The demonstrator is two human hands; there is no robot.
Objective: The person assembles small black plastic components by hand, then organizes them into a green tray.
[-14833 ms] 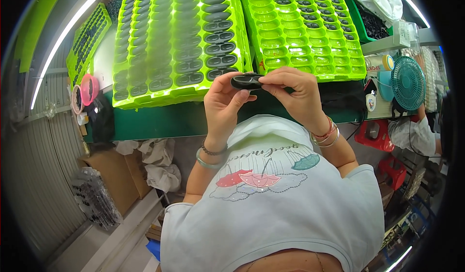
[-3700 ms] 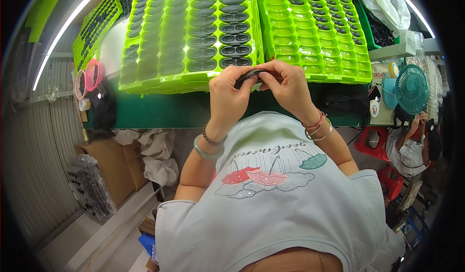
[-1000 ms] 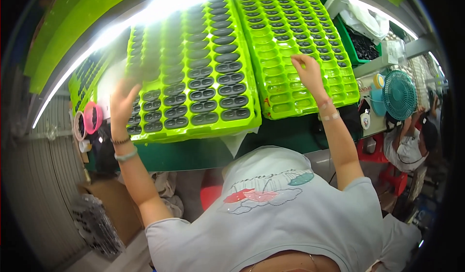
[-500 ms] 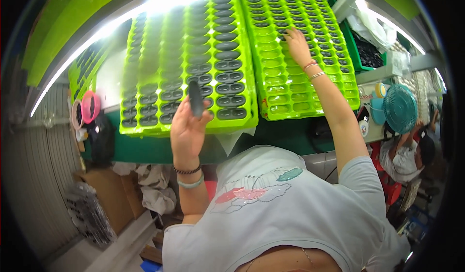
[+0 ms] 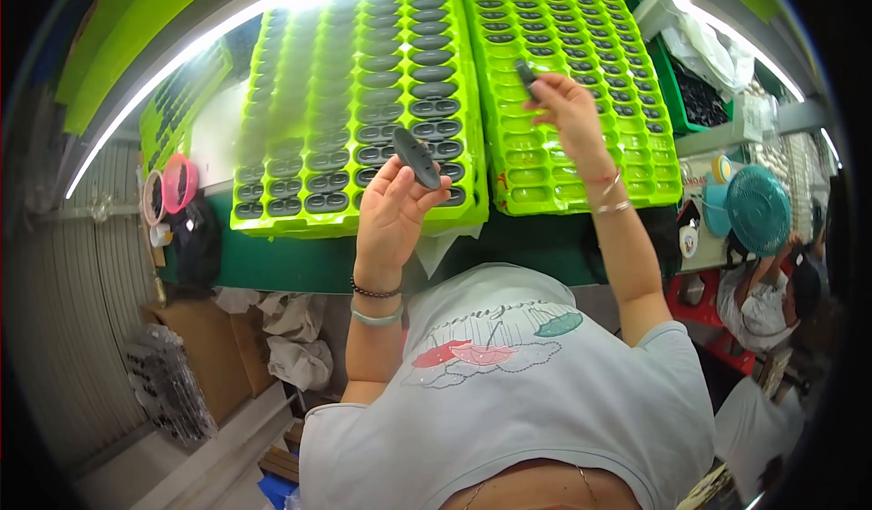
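My left hand (image 5: pixel 392 210) pinches a dark grey oval shell piece (image 5: pixel 417 158) at its lower end, tilted above the near right corner of the left lime-green tray (image 5: pixel 341 225). That tray holds rows of similar dark oval pieces, some smooth-topped and some with two hollows showing. Over the right lime-green tray (image 5: pixel 522 198), my right hand (image 5: pixel 570 118) grips a small dark piece (image 5: pixel 524 72) between thumb and fingers, raised off the tray. Small dark pieces sit in that tray's far and right pockets; several pockets nearest me are bare.
A green crate (image 5: pixel 695 101) of dark parts stands beyond the right tray. At the right are a teal fan (image 5: pixel 760 208) and another person (image 5: pixel 758 301). A pink ring-shaped item (image 5: pixel 181 183) is left of the trays. Bright lamp glare crosses the left tray.
My right hand has lifted a small dark piece out of the right tray and drawn back toward me. My left hand has shifted right with the oval shell piece, now tilted differently.
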